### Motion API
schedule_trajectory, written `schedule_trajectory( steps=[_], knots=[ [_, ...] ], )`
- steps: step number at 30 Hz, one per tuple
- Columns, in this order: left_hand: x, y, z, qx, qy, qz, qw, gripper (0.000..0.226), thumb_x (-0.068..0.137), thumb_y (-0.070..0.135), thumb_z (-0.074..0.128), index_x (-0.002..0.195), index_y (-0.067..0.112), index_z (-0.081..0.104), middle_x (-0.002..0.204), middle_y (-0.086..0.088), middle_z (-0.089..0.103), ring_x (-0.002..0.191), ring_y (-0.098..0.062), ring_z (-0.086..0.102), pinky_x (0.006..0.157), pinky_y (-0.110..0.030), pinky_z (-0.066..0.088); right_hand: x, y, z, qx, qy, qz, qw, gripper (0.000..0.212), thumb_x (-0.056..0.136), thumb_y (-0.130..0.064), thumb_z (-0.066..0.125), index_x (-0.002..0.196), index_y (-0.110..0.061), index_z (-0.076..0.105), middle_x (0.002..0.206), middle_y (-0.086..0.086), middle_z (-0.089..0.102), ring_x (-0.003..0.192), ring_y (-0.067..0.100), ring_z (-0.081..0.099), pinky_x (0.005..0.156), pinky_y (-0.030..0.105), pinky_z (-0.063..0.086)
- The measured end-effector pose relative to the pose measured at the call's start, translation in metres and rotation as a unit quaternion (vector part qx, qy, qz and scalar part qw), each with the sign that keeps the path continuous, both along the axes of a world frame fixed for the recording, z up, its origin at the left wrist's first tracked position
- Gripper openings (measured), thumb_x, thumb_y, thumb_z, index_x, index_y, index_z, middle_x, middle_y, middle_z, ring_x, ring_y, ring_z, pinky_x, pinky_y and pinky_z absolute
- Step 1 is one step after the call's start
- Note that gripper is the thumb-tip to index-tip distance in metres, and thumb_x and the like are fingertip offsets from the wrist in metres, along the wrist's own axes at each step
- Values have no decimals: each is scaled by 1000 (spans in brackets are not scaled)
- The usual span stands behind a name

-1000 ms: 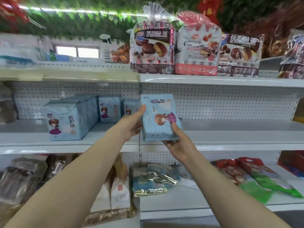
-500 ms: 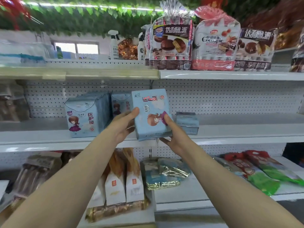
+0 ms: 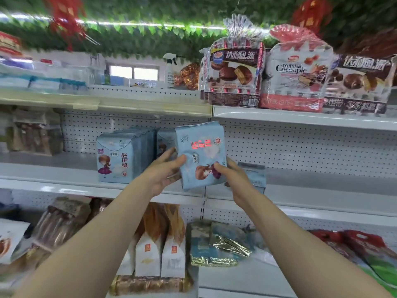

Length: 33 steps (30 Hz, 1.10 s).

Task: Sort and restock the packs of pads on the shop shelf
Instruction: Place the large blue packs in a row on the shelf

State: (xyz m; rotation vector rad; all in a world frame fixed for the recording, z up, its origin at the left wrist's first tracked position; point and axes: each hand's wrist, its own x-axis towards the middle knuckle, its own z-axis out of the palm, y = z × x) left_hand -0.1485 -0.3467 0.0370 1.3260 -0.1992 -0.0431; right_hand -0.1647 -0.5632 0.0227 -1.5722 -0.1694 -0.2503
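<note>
Far L of the fingers: a row of blue packs (image 3: 120, 158) stands on the mid shelf (image 3: 53, 175), picture side out. One more pack (image 3: 165, 141) peeks out just behind the L fingers.

L hand (image 3: 163, 172): the thumb lies on the front of the held pack (image 3: 200, 153) & the other fingers curl round its L edge, so it grips.

The held pack is up in the air between both hands, just in front of the shelf, tipped a bit, not on the board.

R hand (image 3: 234, 178): the thumb pinches the low R corner. The other fingers go behind; can't see them well.

Just behind the R fingers a small blue pack (image 3: 255, 172) sits on the shelf.

Step now, I think: put this pack w/ its friends. Next move, my guess: go L to the row, stand it up straight, picture out, then let go.
</note>
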Motion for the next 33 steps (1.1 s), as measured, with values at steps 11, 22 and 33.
schedule_trajectory(
  steps=[11, 22, 33],
  knots=[
    [-6, -43, 12, -68, 31, 54, 996, 89, 74, 90, 34, 121, 22, 69, 116, -5, 73, 111, -25, 65, 93, -44, 54, 16, -25, 9, 52, 88, 97, 990, 95, 55, -91, 57, 127, -29, 64, 122, 3, 70, 116, 21, 64, 99, 48, 54],
    [20, -59, -2, -83, -15, 133, 988, 44, 94, 42, 63, 110, 1, 68, 104, -12, 76, 93, -28, 71, 83, -44, 55, 45, -36, -26, 141, 60, 159, 975, 41, 92, -32, 70, 131, -21, 63, 121, 4, 73, 116, 26, 66, 108, 49, 48],
    [78, -41, -3, -69, 43, 116, 990, 33, 84, 29, 79, 98, 1, 69, 97, -16, 77, 86, -30, 73, 84, -48, 59, 96, -15, -24, 199, 14, 118, 973, 69, 74, -21, 81, 137, -14, 56, 128, 10, 69, 117, 30, 66, 92, 42, 55]
  ],
)
